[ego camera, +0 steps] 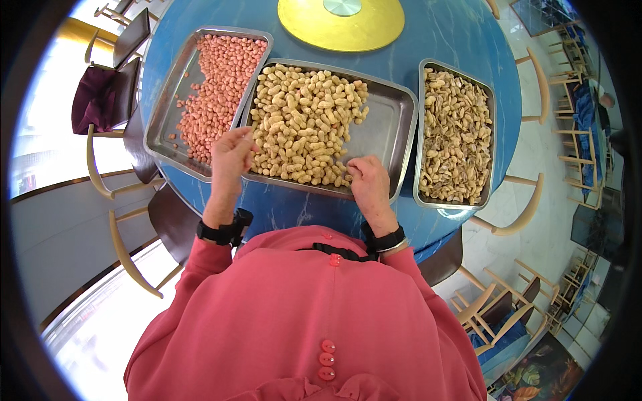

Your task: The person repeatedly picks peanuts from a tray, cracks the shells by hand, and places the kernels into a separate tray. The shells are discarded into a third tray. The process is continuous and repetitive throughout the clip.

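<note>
A steel tray (170, 100) on the left holds shelled pinkish peanut kernels (220, 90). The middle steel tray (383, 120) is heaped with unshelled peanuts (306, 125), its right part bare. In the right-hand steel tray (417, 145) lie empty peanut shells (455, 138). My left hand (232, 153) is over the rims where the left and middle trays meet, thumb and fingers close together; whether something small is between them cannot be told. My right hand (369, 180) is curled at the near edge of the middle tray, beside the unshelled peanuts, its fingertips partly hidden.
The trays rest on a round blue marble-patterned table (431, 30). A yellow round turntable (341, 30) lies beyond the middle tray. Wooden-armed chairs (175, 220) surround the table, one with a dark purple cloth (94, 100) on it.
</note>
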Motion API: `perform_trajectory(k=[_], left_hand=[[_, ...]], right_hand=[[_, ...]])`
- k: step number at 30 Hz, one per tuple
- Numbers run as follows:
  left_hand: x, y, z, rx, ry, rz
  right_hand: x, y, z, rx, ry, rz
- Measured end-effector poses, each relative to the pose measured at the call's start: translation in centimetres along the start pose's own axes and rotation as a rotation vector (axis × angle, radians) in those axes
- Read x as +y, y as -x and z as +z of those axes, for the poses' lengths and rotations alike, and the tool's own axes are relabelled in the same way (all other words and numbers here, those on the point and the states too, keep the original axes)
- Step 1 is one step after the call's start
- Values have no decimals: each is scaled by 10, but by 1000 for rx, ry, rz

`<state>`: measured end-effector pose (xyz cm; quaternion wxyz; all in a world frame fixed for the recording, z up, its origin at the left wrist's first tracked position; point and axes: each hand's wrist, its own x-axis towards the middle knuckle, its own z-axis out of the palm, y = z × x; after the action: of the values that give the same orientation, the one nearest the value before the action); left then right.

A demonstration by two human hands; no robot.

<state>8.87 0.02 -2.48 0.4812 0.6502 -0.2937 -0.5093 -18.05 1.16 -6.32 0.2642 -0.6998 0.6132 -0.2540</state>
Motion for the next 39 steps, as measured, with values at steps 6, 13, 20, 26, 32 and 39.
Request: perform_trajectory(k=[6,13,20,26,32,39], left_hand=[[-8,22,33,-126,7,-36],[-19,42,47,-256,-90,-114],[-25,49,60,-498,-281,-180],[-34,50,66,-502,-331,-110],[-25,53,71,-460,-314,-156],[-2,52,92,-480,-70,-235]], right_hand=[[-17,-6,16,53,-303,-43],[-19,-9,33,79,-162,-133],[-18,-11,34,-46,-370,85],[-16,-13,42,-72,-369,117],[-16,-13,24,-29,-284,79],[-38,-5,-9,45,-557,87]])
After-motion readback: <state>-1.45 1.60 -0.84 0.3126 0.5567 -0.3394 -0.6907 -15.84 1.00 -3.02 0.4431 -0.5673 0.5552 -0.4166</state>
